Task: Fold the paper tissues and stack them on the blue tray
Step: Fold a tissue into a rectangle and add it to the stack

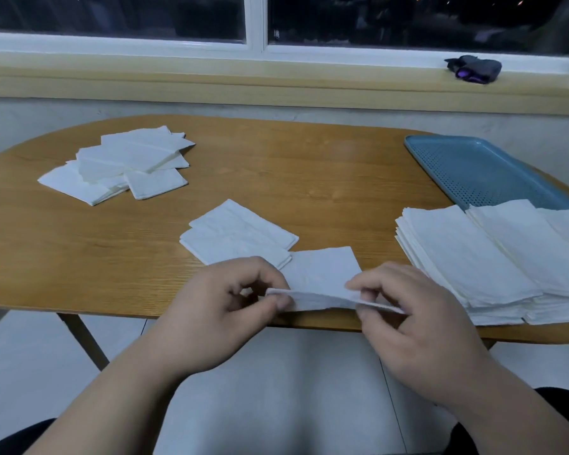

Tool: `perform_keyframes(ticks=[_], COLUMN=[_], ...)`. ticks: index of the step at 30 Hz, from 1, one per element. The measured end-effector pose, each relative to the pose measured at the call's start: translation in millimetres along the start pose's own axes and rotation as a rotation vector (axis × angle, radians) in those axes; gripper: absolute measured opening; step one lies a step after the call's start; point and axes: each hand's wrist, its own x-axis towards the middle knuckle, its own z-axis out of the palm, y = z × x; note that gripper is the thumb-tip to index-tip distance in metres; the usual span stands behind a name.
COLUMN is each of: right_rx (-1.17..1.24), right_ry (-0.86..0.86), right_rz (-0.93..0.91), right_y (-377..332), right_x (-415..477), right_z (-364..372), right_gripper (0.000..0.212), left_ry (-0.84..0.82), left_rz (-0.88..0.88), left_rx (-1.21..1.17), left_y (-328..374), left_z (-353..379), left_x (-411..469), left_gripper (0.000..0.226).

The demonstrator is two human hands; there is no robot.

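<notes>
A white paper tissue (322, 277) lies at the table's near edge, its front edge lifted. My left hand (220, 310) pinches the tissue's near left corner. My right hand (414, 323) pinches its near right corner. Just behind it rest two folded tissues (240, 234), one partly over the other. A thick stack of unfolded tissues (480, 257) sits to the right, overlapping the near end of the blue perforated tray (473, 169). The visible part of the tray holds no tissues.
A loose pile of folded tissues (122, 162) lies at the far left of the wooden table (276, 165). A dark object (475, 68) rests on the window sill at the back right. A table leg (83, 339) shows below the near edge.
</notes>
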Motion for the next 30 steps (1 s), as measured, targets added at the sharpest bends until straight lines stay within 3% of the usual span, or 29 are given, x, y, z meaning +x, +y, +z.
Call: perform_keyframes(ticks=[2, 5, 8, 11, 14, 16, 20, 23, 27, 30], right_rx=[0.153, 0.227, 0.097, -0.144, -0.223, -0.216, -0.258, -0.309, -0.270, -0.215], right_ry=[0.092, 0.103, 0.091, 0.097, 0.084, -0.036, -0.266, -0.262, -0.198, -0.094], right_rz=[0.066, 0.190, 0.248, 0.214, 0.073, -0.016, -0.051, -0.088, -0.147, -0.130], right_y=[-7.2, -9.2, 0.0, 7.5, 10.0, 12.5, 16.5, 18.6, 17.1, 10.8], right_x=[3.5, 19.2, 39.0, 45.2, 38.0, 29.3, 15.0, 7.3, 0.9, 4.7], right_z=[-0.7, 6.3, 16.2, 22.9, 26.0, 27.5, 24.0, 18.8, 12.8, 3.5], right_gripper=[0.030, 0.040, 0.040, 0.055, 0.037, 0.022, 0.044, 0.040, 0.010, 0.014], left_ry=[0.059, 0.112, 0.171, 0.222, 0.133, 0.051, -0.072, -0.116, -0.143, -0.135], left_rz=[-0.095, -0.153, -0.150, -0.050, 0.029, 0.069, 0.114, 0.096, 0.097, 0.138], left_rx=[-0.044, 0.108, 0.328, 0.431, 0.478, 0.470, 0.497, 0.541, 0.547, 0.508], left_y=[-1.8, -10.2, -16.6, -19.8, -21.4, -21.1, -22.0, -23.8, -27.0, -26.4], left_z=[1.0, 4.5, 8.7, 9.6, 6.7, 5.6, 4.3, 2.3, 1.4, 1.3], left_x=[2.5, 6.4, 9.7, 12.3, 10.4, 9.2, 8.7, 10.2, 12.3, 12.1], left_gripper=[0.006, 0.016, 0.037, 0.049, 0.045, 0.039, 0.036, 0.039, 0.039, 0.042])
